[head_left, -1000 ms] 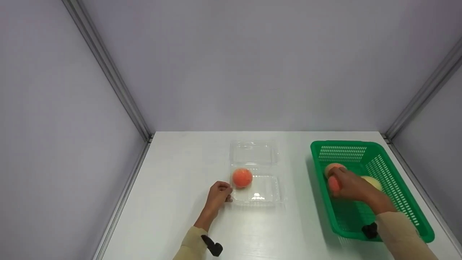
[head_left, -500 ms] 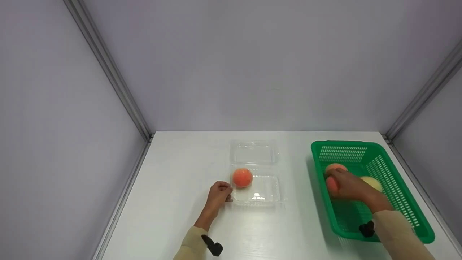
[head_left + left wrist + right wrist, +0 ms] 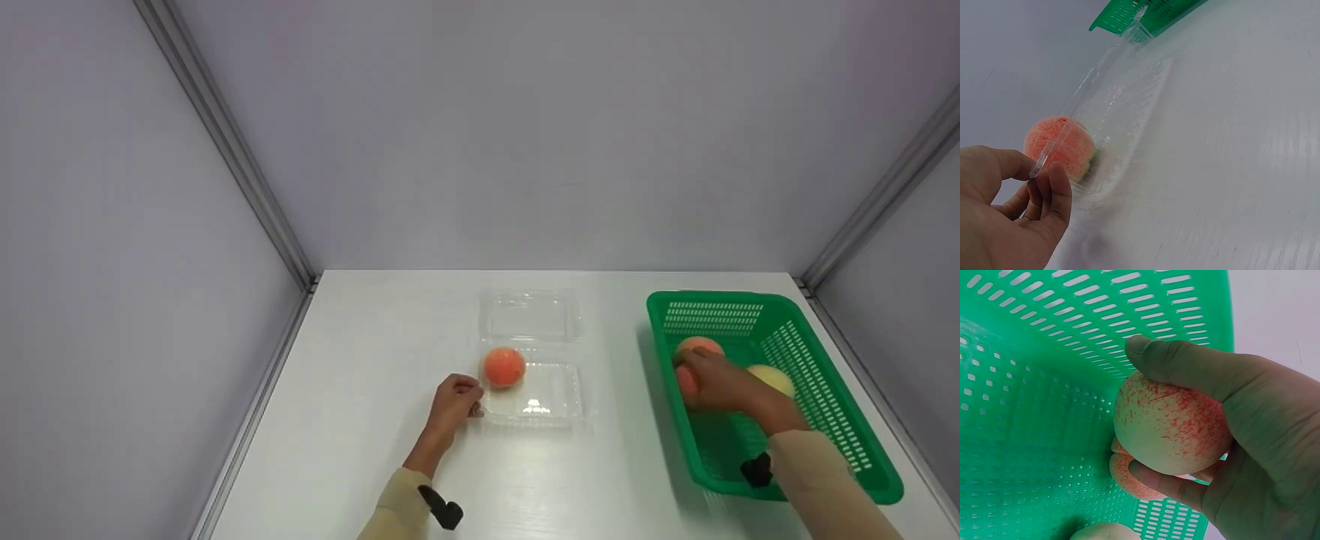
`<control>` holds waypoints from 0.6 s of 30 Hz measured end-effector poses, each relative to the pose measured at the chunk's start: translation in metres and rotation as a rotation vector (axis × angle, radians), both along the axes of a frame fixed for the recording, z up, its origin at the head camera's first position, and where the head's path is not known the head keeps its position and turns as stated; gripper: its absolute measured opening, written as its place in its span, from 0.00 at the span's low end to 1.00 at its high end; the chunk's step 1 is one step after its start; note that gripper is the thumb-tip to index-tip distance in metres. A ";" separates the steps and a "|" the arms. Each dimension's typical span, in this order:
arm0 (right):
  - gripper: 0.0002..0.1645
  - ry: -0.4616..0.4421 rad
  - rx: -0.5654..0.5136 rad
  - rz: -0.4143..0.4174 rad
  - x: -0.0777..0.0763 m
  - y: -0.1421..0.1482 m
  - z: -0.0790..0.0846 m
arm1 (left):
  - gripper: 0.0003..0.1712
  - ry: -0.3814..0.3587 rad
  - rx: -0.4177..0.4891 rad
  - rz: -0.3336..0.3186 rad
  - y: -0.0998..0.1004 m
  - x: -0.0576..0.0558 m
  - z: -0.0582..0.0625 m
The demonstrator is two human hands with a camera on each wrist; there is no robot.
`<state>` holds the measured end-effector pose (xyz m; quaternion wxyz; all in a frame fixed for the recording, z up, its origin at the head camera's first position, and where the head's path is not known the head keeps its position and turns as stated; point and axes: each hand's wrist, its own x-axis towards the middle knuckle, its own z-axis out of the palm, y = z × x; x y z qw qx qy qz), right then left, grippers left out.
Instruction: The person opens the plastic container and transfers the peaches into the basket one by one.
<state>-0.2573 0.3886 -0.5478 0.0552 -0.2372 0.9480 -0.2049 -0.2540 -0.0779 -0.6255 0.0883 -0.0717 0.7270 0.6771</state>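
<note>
My left hand [image 3: 450, 409] pinches the left rim of a clear plastic clamshell box [image 3: 1129, 121], its lid [image 3: 529, 319] folded open toward the back. One orange-red peach [image 3: 504, 367] sits in the box's left back corner. Inside the green basket [image 3: 840, 390], my right hand [image 3: 724, 384] grips a red-speckled peach [image 3: 1171, 424] near the left wall, thumb on one side and fingers on the other. Another peach [image 3: 701, 345] lies just behind it, partly covered by the fingers. A pale yellow round fruit [image 3: 772, 379] is to the right, partly behind the right hand.
The white tabletop [image 3: 360, 360] has grey walls on its back and both sides. At the right, the basket stands close to the side wall. A strip of tabletop lies between the box and the basket's tall slotted side.
My right hand has shifted slightly left inside the basket with the peach, closer to the left wall. The left hand, the box and the peach in it stay in place.
</note>
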 end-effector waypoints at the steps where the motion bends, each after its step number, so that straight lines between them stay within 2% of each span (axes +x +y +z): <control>1: 0.25 0.000 -0.001 0.003 0.000 0.000 0.000 | 0.12 -0.002 0.000 0.000 0.000 0.000 0.000; 18: 0.19 -0.102 0.038 -0.015 -0.005 0.004 -0.002 | 0.16 0.012 0.023 -0.013 0.001 0.001 -0.002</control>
